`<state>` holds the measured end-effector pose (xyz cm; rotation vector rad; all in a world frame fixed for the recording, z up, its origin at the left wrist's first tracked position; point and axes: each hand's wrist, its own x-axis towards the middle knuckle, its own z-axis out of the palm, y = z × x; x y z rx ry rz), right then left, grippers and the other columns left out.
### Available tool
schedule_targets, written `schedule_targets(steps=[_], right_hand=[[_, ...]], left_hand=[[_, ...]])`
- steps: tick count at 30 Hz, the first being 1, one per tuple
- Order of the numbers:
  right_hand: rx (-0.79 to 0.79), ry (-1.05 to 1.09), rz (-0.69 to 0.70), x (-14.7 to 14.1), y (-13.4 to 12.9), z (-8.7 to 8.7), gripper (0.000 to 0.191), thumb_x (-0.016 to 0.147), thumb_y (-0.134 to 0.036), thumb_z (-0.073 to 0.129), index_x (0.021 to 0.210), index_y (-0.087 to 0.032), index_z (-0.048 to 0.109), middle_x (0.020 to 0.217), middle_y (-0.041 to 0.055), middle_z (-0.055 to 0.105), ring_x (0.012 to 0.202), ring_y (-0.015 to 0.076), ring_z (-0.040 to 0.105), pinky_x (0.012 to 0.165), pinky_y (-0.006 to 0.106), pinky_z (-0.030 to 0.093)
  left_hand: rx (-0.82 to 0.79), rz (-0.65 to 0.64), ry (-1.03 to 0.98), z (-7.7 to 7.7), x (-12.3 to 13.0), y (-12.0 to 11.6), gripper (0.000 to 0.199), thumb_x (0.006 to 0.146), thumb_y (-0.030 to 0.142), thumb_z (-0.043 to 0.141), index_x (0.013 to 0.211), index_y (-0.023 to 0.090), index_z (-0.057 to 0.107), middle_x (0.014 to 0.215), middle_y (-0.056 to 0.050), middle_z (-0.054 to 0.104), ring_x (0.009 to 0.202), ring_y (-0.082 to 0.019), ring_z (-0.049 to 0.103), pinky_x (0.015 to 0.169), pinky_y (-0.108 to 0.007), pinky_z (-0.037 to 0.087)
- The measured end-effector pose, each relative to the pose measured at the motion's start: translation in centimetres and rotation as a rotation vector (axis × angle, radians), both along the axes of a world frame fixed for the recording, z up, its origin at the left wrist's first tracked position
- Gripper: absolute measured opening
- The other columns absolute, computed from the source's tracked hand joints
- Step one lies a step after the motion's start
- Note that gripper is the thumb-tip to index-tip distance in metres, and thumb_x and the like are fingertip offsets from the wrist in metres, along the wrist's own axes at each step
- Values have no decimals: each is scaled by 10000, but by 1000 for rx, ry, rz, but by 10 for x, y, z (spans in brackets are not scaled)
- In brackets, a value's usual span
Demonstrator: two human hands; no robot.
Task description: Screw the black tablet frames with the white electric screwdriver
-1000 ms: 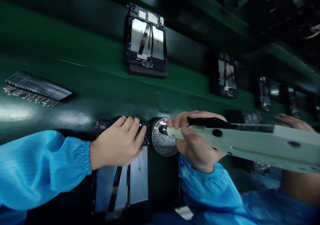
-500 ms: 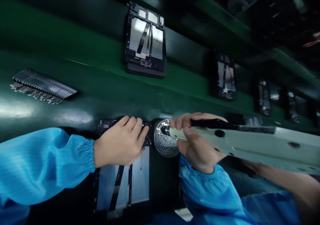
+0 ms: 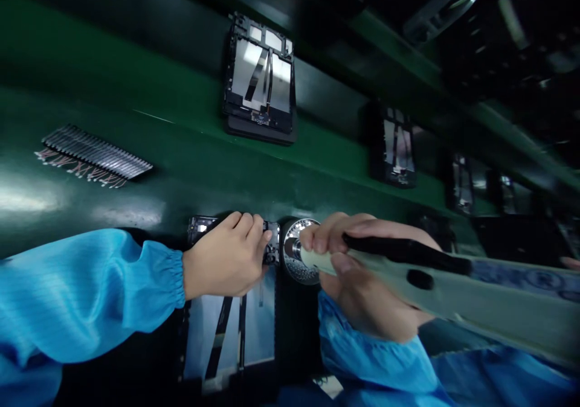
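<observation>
A flat tablet assembly [image 3: 263, 319], its back uncovered and dark ribbon cables running down it, lies in front of me. My left hand [image 3: 231, 256] rests over its top part, fingers bent and close together, gripping or pressing it; the fingertips' contact is partly hidden. My right hand [image 3: 362, 268] is wrapped round a pale green electric screwdriver [image 3: 435, 286] with a black lever, blurred toward its rear. The screwdriver's nose points into a round metal screw tray [image 3: 302, 274] dotted with small holes, just right of the tablet. Whether the bit touches a screw cannot be made out.
On the green bench, a row of thin strips with fine wires [image 3: 97, 156] lies at left. Beyond, another open tablet assembly [image 3: 260, 81] sits on a dark block. Similar units [image 3: 399, 147] recede to the right. A small white piece [image 3: 328, 386] shows low down.
The screwdriver's rear end has swung lower and toward me, its nose still at the screw tray. Another forearm seen at lower right is now out of sight. My left hand stays on the tablet.
</observation>
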<state>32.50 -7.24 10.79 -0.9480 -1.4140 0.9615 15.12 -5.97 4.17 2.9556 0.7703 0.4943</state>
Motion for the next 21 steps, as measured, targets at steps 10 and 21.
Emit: schedule_targets(steps=[10, 21], right_hand=[[-32, -29, 12, -1, 1, -6, 280, 763, -47, 684, 981, -221, 711, 716, -15, 595, 659, 154, 597, 602, 352, 541], [-15, 0, 13, -5, 1, -10, 280, 757, -26, 662, 971, -203, 701, 714, -13, 583, 648, 149, 569, 582, 346, 521]], left_hand=[[-32, 7, -14, -3, 4, -1, 451, 1002, 334, 437, 1122, -19, 691, 1111, -298, 666, 965, -357, 656, 768, -449, 495], [-43, 2, -23, -1, 4, -2, 441, 1001, 325, 459, 1112, -26, 700, 1130, -320, 658, 946, -353, 655, 756, -449, 493]])
